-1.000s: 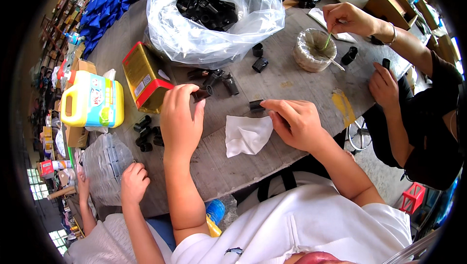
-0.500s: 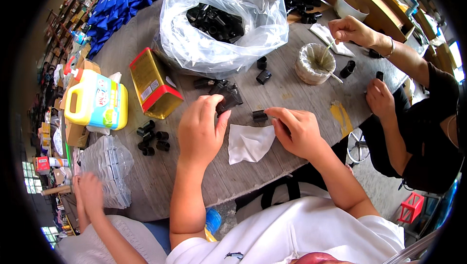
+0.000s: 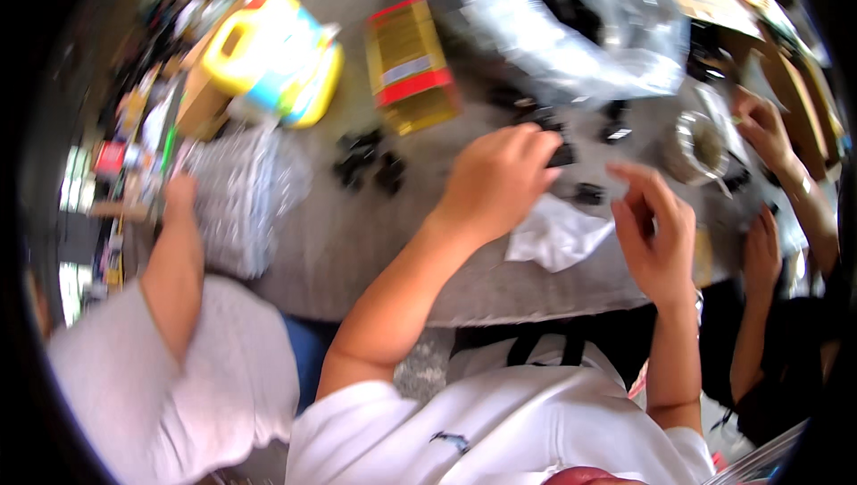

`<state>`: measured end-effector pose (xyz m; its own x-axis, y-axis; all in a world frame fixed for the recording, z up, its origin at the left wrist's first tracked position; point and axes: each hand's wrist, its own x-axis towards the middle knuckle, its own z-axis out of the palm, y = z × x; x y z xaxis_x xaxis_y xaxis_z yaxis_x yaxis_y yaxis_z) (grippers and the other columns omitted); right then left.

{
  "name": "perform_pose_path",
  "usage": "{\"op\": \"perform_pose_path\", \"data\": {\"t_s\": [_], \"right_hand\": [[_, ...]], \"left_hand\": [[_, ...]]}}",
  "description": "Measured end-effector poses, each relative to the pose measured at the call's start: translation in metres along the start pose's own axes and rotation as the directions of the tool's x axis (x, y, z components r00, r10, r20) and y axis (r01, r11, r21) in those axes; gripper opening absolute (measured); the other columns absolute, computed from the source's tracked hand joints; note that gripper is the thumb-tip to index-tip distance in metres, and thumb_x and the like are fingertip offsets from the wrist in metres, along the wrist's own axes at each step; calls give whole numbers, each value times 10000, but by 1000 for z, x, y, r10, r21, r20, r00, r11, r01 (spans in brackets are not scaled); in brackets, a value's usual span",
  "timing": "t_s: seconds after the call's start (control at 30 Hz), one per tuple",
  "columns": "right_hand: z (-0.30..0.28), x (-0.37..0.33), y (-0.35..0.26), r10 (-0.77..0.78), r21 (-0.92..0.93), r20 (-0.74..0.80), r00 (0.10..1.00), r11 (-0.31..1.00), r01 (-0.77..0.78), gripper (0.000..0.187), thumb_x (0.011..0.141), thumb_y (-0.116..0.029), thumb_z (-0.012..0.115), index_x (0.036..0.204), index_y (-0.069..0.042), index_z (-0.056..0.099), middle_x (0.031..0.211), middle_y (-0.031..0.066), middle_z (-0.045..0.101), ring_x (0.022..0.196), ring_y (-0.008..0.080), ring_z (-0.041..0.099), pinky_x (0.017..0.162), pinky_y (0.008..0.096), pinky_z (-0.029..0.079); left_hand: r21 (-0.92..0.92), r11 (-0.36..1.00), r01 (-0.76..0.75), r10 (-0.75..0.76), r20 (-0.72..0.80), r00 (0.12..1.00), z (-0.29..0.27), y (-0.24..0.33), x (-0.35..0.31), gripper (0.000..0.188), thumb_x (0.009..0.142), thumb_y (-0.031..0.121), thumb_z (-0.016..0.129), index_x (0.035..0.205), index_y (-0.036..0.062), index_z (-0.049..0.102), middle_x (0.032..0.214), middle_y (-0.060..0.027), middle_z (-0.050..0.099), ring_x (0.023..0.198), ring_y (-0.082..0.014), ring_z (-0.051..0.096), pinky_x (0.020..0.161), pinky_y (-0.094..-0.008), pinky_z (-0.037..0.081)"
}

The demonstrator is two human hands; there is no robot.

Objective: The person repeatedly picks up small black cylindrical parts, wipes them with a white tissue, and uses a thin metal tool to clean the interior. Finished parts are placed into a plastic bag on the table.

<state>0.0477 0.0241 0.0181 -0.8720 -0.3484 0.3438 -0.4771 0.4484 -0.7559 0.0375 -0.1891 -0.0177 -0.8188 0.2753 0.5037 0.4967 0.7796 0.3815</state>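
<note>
Grey round table (image 3: pixel 357 244) packed with stuff, and the whole shot is pretty motion-blurred, so small details are mushy. Person in a white shirt leans over it from the near edge. Their left hand (image 3: pixel 495 181) is knuckles-up with the fingers curled down onto a small black plastic part (image 3: pixel 562 156), touching it at the fingertips; can't tell if it's actually pinched. Their right hand (image 3: pixel 656 235) hangs just over the table with fingers loosely spread and bent, holding nothing as far as the blur lets you see. Another black part (image 3: pixel 589 192) sits between the two hands, right above a crumpled white tissue (image 3: pixel 558 235).

Further back there's a big clear plastic bag (image 3: pixel 589 38) full of more black pieces, a red and gold box (image 3: pixel 409 65), a yellow jug (image 3: pixel 268 56), and a little cluster of black parts (image 3: pixel 366 162). On the right, another person's hands (image 3: pixel 763 128) are near a small round container (image 3: pixel 701 146). On the left, a third person's arm (image 3: pixel 174 262) rests beside a clear packet (image 3: pixel 241 195).
</note>
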Motion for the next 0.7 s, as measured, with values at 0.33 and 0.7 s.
{"op": "perform_pose_path", "data": {"t_s": [0.33,0.7], "right_hand": [[29,-25,10,-412,-293,47,910,865,406,312,698,113,606,979,-2,678,594,66,488,481,210,455,480,318,362],[24,-36,47,-342,-322,-22,940,892,317,331,662,42,622,983,-22,673,604,66,516,507,253,528,496,360,433]], "left_hand": [[-32,997,-67,63,-99,993,5,-11,-14,287,746,167,731,934,64,540,820,-69,549,772,-273,590,670,-394,476],[-2,1000,27,-27,-15,1000,-5,-7,-4,290,805,179,701,1058,96,587,951,-103,609,841,-325,622,702,-413,501]]}}
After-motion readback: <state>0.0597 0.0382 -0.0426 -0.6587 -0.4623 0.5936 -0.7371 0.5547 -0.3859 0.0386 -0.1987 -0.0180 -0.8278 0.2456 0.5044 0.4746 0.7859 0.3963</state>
